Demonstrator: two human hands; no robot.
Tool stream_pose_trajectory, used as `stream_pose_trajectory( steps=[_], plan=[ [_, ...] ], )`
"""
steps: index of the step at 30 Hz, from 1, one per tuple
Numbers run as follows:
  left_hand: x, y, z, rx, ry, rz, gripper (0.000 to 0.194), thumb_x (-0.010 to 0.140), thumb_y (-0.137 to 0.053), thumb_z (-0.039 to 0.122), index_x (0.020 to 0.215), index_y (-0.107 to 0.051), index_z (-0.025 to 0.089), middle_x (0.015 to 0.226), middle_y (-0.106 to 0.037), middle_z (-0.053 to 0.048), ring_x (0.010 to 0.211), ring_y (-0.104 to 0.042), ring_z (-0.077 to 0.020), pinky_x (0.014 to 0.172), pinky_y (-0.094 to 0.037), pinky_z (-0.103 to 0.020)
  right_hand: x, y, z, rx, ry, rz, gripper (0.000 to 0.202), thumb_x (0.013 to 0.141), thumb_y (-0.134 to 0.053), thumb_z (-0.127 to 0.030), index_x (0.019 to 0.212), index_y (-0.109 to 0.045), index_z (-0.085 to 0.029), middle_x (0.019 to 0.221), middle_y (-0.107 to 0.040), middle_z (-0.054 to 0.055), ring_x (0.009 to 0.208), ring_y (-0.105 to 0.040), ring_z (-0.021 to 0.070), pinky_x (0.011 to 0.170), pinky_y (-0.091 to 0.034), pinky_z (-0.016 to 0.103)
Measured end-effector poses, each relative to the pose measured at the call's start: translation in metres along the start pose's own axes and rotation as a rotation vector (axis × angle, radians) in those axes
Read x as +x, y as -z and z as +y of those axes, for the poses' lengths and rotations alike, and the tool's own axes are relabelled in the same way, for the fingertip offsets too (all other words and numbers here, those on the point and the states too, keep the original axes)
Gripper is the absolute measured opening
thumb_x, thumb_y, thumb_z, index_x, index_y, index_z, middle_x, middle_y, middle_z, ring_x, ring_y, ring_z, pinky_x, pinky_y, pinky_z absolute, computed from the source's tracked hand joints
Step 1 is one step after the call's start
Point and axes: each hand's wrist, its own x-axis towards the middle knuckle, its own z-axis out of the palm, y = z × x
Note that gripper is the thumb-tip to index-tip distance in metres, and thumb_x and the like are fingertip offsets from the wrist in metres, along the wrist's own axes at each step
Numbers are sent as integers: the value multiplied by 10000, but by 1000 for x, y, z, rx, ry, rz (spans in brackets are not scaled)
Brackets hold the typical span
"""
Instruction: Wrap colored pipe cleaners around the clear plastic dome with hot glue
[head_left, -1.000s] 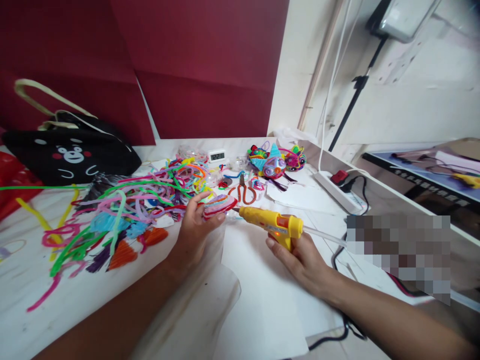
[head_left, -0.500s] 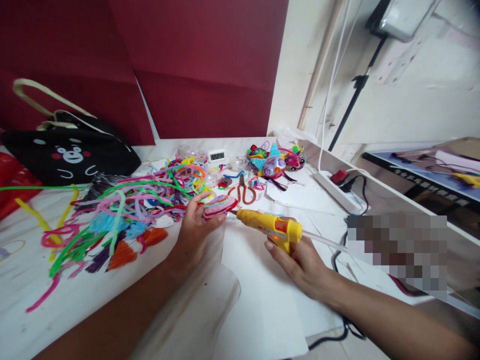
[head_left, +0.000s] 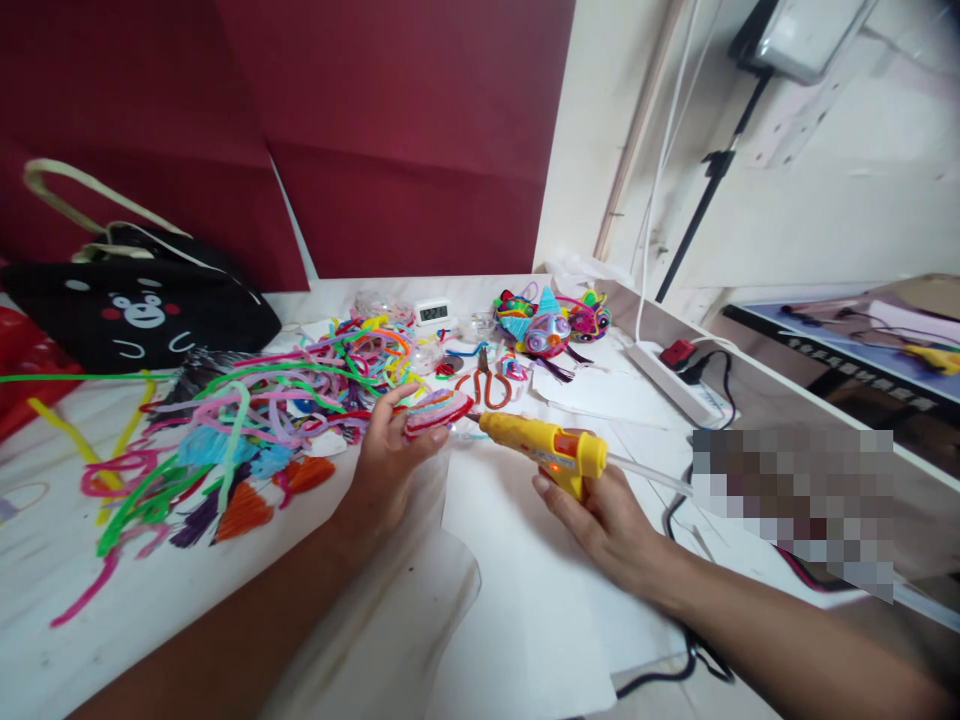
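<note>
Sitting at the far left of the worktop is a black bag with a bear face on it. To its right, and nearer, lies a big messy pile of fuzzy sticks, pink, green, purple and more. An orange fan shape lies at the near side of the pile.

Next comes the left hand. Its thumb and fingers are closed on a striped fuzzy piece, just right of the pile. A little white clock stands behind it, at the far side. Scissors with orange handles lie a bit to the right.

Then there is a yellow glue gun. Its tip points left and is right by the end of the striped piece; I can't tell if they touch. White paper lies under it. Bright fuzzy toys sit at the far side. The right hand is wrapped around the gun's handle. Farther right is a white power strip with plugs in it.
</note>
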Motion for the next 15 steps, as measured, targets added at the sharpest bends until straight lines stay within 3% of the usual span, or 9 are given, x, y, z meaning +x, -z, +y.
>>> stream_pose_trajectory(
  steps=[6, 15],
  plan=[
    [1, 2, -2, 12, -11, -14, 684, 609, -835, 278, 1206, -502, 250, 1067, -673, -58, 984, -652, -231, 962, -458, -407, 3, 2, -3, -34, -20, -4, 175, 905, -521, -350, 784, -523, -224, 664, -548, 6, 571, -503, 163, 516, -417, 292],
    [2, 3, -2, -6, -9, -32, 652, 638, -822, 265, 1205, -499, 250, 1100, -656, -71, 1023, -643, -249, 966, -461, -426, 3, 2, -2, -19, -17, 3, 167, 908, -525, -341, 786, -523, -227, 700, -555, 12, 592, -515, 163, 531, -425, 296]
  ],
)
